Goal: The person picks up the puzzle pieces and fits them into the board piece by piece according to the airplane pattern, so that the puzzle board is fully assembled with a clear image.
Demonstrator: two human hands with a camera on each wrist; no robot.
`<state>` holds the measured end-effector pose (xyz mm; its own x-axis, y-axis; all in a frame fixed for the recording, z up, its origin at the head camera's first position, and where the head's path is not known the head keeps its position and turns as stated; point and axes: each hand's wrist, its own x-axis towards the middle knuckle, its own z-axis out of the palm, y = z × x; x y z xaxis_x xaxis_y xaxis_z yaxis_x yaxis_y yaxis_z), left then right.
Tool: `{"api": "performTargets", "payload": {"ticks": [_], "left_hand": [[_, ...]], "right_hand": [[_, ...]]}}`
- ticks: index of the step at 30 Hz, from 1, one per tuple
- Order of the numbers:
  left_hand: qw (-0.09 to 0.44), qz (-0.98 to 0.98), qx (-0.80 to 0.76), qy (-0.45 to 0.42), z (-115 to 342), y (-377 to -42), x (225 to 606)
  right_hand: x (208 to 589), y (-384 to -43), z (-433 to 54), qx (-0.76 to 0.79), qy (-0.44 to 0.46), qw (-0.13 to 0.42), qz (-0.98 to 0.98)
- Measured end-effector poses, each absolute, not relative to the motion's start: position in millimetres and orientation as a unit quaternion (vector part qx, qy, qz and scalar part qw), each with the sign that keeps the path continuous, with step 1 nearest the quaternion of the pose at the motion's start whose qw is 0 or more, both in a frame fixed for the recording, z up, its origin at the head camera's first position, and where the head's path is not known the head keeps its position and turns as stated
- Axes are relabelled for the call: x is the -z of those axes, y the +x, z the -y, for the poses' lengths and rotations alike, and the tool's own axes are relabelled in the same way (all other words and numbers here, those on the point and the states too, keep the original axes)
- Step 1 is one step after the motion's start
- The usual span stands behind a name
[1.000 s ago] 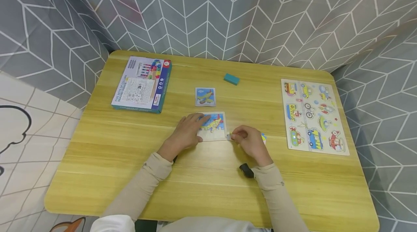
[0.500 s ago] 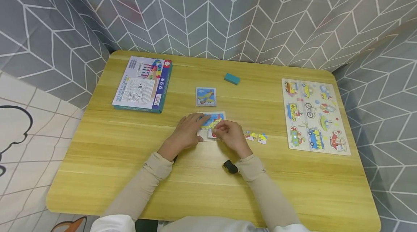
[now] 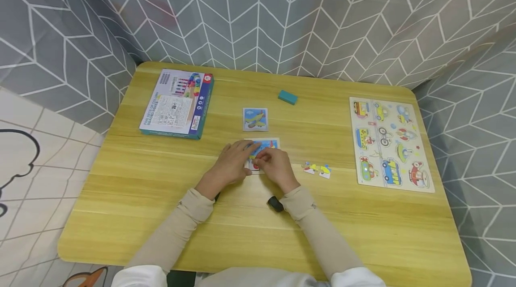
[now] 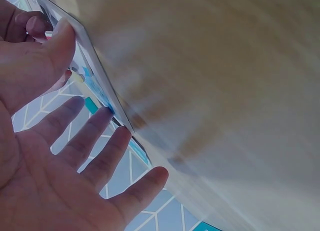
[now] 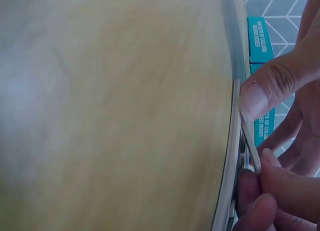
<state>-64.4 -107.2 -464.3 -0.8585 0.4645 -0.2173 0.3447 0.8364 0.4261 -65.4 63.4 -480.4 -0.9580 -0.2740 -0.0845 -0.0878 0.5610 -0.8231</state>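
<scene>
In the head view, a small jigsaw board (image 3: 274, 141) with a blue and yellow plane picture lies mid-table, partly covered by both hands. My left hand (image 3: 230, 166) rests on its left side with fingers spread and straight, as the left wrist view also shows. Over the board's lower part, my right hand (image 3: 278, 167) pinches a thin jigsaw piece (image 5: 251, 143) between thumb and fingers. In the right wrist view that piece is tilted against the board's edge (image 5: 229, 161). Several loose jigsaw pieces (image 3: 317, 169) lie to the right of the right hand.
Behind the board lies a plane picture card (image 3: 255, 119), with a teal block (image 3: 288, 97) farther back. A flat boxed set (image 3: 173, 108) is at the back left. On the right is a vehicle picture board (image 3: 376, 143). Grey curtains (image 3: 258, 18) hang behind the wooden table.
My right hand has moved left from beside the board to over its lower part, carrying the jigsaw piece. The loose pieces at right have come into view. My left hand stays put.
</scene>
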Motion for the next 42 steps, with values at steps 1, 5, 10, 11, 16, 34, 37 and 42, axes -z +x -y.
{"api": "performTargets", "payload": {"ticks": [1, 5, 10, 11, 16, 34, 37, 42], "left_hand": [[0.157, -0.945, -0.189, 0.215, 107, -64, 464], [0.158, -0.945, -0.188, 0.217, 108, -64, 464], [0.153, -0.945, -0.189, 0.218, 107, -64, 462], [0.153, -0.945, -0.19, 0.218, 107, -64, 462], [0.154, -0.945, -0.193, 0.216, 107, -63, 461], [0.145, -0.945, -0.187, 0.226, 112, -62, 461], [0.147, -0.944, -0.191, 0.225, 113, -63, 460], [0.159, -0.943, -0.194, 0.219, 112, -64, 460]], "right_hand": [[480, -66, -62, 0.449, -0.104, 0.099, -0.882], [481, -66, -59, 0.42, -0.116, 0.083, -0.896], [482, -66, -57, 0.384, -0.134, 0.059, -0.911], [481, -67, -57, 0.38, -0.136, 0.056, -0.913], [481, -68, -55, 0.377, -0.129, 0.053, -0.916], [482, -74, -54, 0.376, -0.067, 0.098, -0.919], [482, -73, -57, 0.373, -0.071, 0.098, -0.92], [477, -67, -75, 0.391, -0.047, 0.078, -0.916]]}}
